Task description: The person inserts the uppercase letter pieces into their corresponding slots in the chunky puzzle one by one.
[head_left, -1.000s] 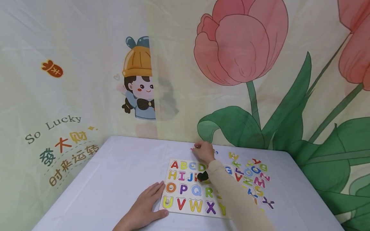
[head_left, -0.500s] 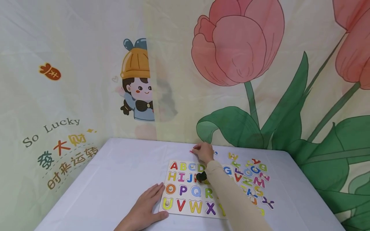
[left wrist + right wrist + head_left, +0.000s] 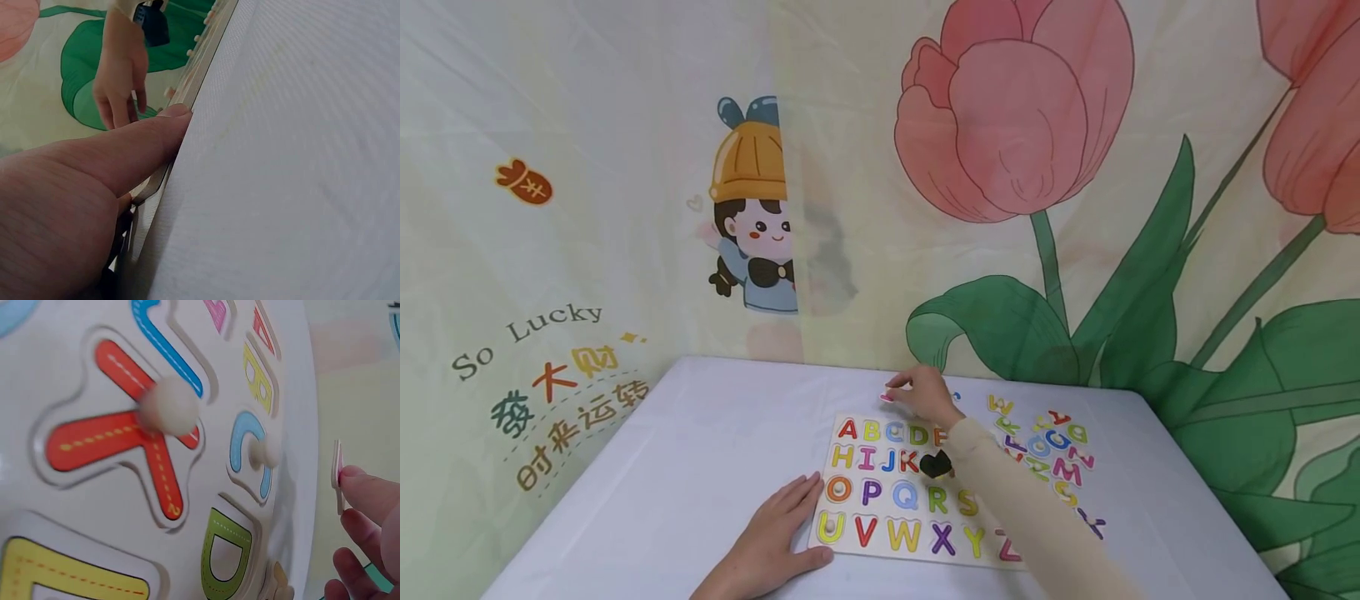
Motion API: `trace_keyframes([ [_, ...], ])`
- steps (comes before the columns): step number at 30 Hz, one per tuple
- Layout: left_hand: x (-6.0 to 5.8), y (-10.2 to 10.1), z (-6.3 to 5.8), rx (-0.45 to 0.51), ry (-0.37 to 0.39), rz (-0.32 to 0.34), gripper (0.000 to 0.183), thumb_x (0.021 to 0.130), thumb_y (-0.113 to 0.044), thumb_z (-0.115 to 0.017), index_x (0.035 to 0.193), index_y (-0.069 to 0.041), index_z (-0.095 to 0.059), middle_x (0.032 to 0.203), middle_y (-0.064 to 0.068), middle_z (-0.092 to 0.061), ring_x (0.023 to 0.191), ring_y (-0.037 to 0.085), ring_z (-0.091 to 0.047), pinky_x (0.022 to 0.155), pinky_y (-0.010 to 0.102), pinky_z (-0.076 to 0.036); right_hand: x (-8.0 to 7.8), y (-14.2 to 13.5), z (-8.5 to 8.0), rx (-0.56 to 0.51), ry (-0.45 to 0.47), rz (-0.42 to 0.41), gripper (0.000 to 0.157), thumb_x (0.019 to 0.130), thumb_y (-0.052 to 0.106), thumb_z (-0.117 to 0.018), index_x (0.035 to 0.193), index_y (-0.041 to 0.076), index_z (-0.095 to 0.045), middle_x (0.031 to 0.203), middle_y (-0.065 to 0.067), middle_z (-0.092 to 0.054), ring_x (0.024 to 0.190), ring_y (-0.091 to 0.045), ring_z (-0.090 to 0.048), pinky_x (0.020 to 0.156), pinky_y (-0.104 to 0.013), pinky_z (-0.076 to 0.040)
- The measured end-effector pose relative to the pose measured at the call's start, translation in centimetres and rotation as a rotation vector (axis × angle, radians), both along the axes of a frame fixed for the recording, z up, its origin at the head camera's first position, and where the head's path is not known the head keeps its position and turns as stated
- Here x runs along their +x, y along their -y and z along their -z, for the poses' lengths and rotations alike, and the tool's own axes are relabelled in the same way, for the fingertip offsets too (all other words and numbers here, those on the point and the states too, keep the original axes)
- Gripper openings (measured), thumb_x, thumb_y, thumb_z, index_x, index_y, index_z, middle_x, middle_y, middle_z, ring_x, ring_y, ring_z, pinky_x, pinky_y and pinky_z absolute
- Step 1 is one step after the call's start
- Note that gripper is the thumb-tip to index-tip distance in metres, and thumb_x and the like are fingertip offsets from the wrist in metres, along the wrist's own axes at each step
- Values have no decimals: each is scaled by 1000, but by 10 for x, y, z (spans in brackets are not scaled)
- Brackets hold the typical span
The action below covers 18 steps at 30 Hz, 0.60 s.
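Note:
A wooden alphabet puzzle board (image 3: 887,497) lies on the table. My left hand (image 3: 775,533) rests at its left side, fingers extended, with the thumb (image 3: 153,134) against the edge in the left wrist view. Beyond the board's far edge, my right hand (image 3: 925,396) pinches a small pinkish letter piece (image 3: 887,397) between thumb and fingers. The right wrist view shows that piece (image 3: 338,478) edge-on, so its letter is hidden. Knobbed pieces sit in the board, among them the red K (image 3: 153,419) and light-blue C (image 3: 247,450).
Several loose letters, including a pink M (image 3: 1067,473) and yellow W (image 3: 1000,406), lie scattered right of the board, partly behind the right sleeve (image 3: 1015,492). The white-covered table (image 3: 700,450) ends at a printed cloth backdrop (image 3: 850,167).
My right forearm has swung to the right, uncovering more of the board, while the right hand stays beyond the far edge with the piece. The head view shifts slightly. My left hand stays put.

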<state>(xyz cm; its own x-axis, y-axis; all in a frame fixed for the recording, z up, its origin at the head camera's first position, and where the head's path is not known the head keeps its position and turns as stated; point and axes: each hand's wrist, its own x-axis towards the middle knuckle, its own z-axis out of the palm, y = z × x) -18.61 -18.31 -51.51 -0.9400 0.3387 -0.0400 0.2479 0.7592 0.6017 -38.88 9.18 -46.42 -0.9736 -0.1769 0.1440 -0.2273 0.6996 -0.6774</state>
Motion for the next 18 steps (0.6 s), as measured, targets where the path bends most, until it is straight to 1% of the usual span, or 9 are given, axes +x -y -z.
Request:
trace_keyframes([
  [4,0,0,0,-4,-5,0,104,84,-66,-78,165,-13,-41,173,3,-34,160,35,-25,123,69,-27,9,1,-2,19,7,-57,9,95,22,-83,103,18,-86,111,3,-75,114,-28,-63,98,-43,-53],
  [7,1,0,-1,-7,-3,1,104,84,-67,-78,165,-13,-41,173,3,-34,160,35,-25,123,70,-27,19,3,-4,31,1,-89,10,95,22,-83,104,19,-86,110,4,-75,111,-27,-62,96,-42,-54],
  [10,1,1,-3,-4,-1,3,104,85,-67,-77,165,-13,-40,173,3,-34,160,35,-25,123,70,-27,34,4,-5,39,-7,-110,12,96,23,-82,107,18,-86,111,2,-73,112,-28,-62,96,-44,-55],
  [13,2,1,-6,-1,-4,10,103,85,-65,-78,165,-12,-40,173,3,-34,160,36,-25,123,71,-27,48,6,-3,46,2,-113,12,96,24,-82,107,20,-86,111,3,-73,113,-28,-63,96,-43,-55],
  [15,3,1,-7,4,-5,13,102,86,-63,-79,165,-12,-40,173,4,-34,160,37,-26,123,71,-26,58,8,-2,53,3,-128,12,95,24,-83,106,20,-86,109,3,-73,109,-24,-64,93,-41,-55],
  [18,3,2,-7,7,1,12,102,86,-63,-79,165,-11,-40,173,5,-34,160,37,-25,123,71,-26,67,10,2,61,2,-167,11,94,24,-84,104,20,-86,105,4,-73,100,-18,-63,87,-35,-55],
])
